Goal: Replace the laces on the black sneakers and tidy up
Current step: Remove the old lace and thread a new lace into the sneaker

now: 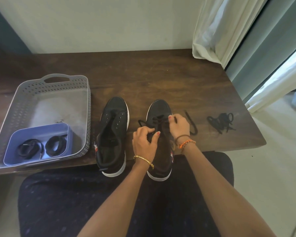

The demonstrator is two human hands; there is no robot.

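Pinching thin black lace [158, 119], both hands [144, 142] work canvas sneaker [161, 151].

Dark wooden table [161, 72] against a pale wall [101, 23], white curtain [217, 28] at right, daylight beyond

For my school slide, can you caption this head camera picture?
Two hands thread a black lace into the right sneaker.

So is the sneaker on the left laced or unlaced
Unlaced. The left sneaker shows bare eyelets with no lace through them; both hands work on the right sneaker.
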